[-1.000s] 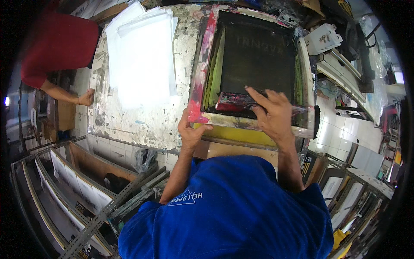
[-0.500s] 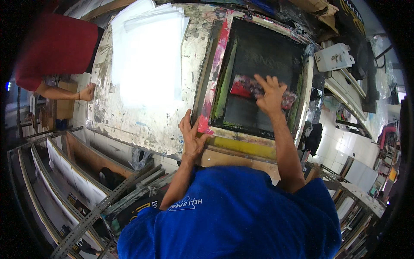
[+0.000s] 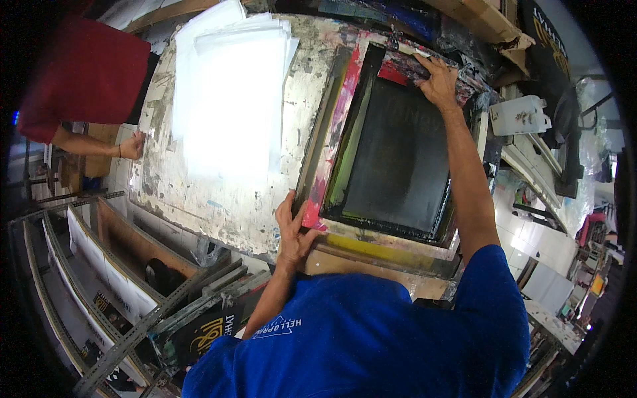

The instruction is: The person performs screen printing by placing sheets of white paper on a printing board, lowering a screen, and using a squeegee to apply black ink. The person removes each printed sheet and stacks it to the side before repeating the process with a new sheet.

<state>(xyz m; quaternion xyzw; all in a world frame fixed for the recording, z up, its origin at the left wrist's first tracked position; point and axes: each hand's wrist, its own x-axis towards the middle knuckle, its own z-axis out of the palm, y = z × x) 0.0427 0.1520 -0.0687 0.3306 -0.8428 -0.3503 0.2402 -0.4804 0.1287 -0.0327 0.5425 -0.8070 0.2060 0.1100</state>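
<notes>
A screen printing frame (image 3: pixel 334 154) with ink-stained edges lies on the worktable, its mesh (image 3: pixel 397 159) coated dark. At the far end of the mesh my right hand (image 3: pixel 439 83) is closed on a squeegee (image 3: pixel 394 69), whose ink-smeared red and dark body runs across the frame's width. My left hand (image 3: pixel 294 232) rests at the frame's near left corner, thumb and fingers spread over the pink-stained edge. Below that corner a yellow strip (image 3: pixel 378 250) shows along the near side.
White sheets (image 3: pixel 229 99) lie stacked on the paint-spotted table (image 3: pixel 199 205), left of the frame. A person in a red shirt (image 3: pixel 86 73) stands at the left, a fist at the table edge. A white jug (image 3: pixel 519 115) is at the right, with racks (image 3: pixel 119 255) lower left.
My right hand has pushed the squeegee from the middle of the mesh to its far end, the arm stretching out. My left hand stays at the near left corner.
</notes>
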